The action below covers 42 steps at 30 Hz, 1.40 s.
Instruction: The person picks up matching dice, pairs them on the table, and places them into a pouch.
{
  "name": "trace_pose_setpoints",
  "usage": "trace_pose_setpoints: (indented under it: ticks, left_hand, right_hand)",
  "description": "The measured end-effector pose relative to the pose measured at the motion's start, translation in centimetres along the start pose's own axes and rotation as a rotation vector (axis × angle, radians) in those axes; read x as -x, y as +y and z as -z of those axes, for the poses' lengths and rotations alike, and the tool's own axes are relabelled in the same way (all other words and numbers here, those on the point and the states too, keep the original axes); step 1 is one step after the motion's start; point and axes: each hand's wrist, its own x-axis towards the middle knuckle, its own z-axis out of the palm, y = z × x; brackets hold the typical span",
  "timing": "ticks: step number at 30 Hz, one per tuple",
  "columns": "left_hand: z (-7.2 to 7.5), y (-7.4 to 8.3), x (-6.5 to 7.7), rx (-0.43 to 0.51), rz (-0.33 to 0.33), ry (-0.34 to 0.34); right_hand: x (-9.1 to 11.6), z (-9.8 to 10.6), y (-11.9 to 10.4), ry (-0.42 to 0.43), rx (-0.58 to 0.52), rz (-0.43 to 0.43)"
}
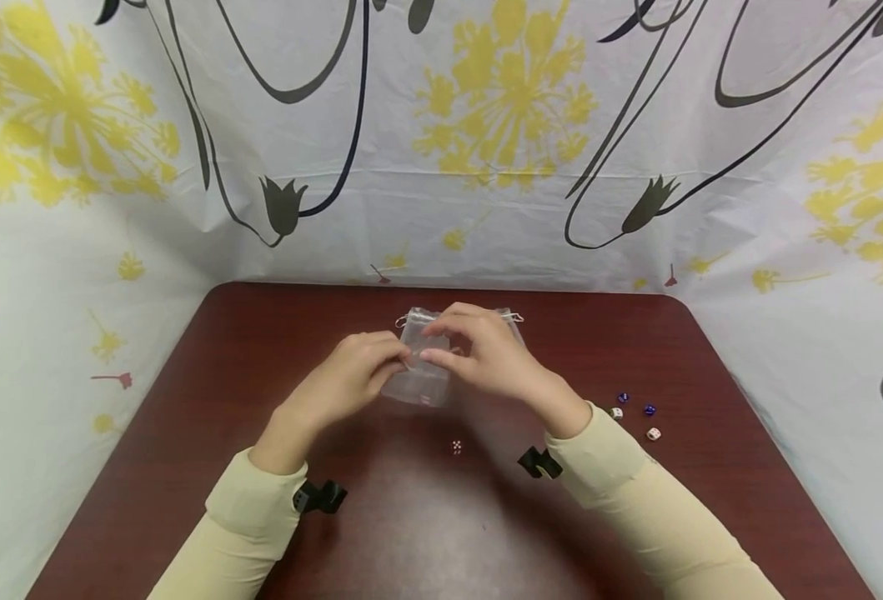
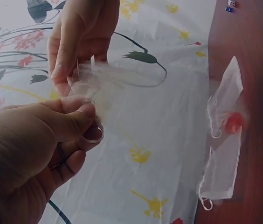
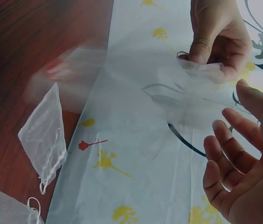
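In the head view, the left hand (image 1: 354, 367) and right hand (image 1: 486, 350) reach forward over the table (image 1: 411, 533), turned inward at a sheer bag (image 1: 417, 385). Right of this bag lie two blue dice (image 1: 624, 397) and two white dice (image 1: 654, 434); one red die (image 1: 456, 447) sits on its near side. In the left wrist view, the left fingers pinch the bag; something red (image 2: 234, 122) shows through its blurred end, by two flat bags (image 2: 223, 179). In the right wrist view, the right fingers are spread, loosely bent, close beside the bag; I cannot tell whether they touch it.
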Motion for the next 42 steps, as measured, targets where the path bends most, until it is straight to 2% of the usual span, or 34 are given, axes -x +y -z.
trace_pose_setpoints:
  ticks: [5, 13, 19, 26, 36, 42]
  left_hand:
    - [0.1, -0.2, 0.4, -0.011, 0.019, 0.008]
    - [1.1, -0.8, 0.4, -0.014, -0.007, 0.076]
    - [2.0, -1.1, -0.3, -0.018, -0.050, 0.139]
    - [2.1, -1.3, -1.0, -0.014, -0.115, 0.190]
    - [2.1, -1.2, -0.8, -0.007, -0.097, 0.197]
    - [2.2, -1.1, -0.7, -0.007, -0.092, 0.191]
  right_hand:
    - [0.5, 0.0, 0.4, 0.032, 0.009, -0.013]
    - [2.1, -0.2, 1.6, 0.095, -0.021, 0.012]
    - [3.8, -0.5, 2.4, 0.082, -0.042, -0.027]
    - [5.6, -1.0, 3.3, 0.072, -0.057, -0.068]
    - [7.3, -1.0, 4.7, 0.103, -0.090, -0.094]
    - [8.1, -2.6, 5.1, 0.089, -0.085, -0.084]
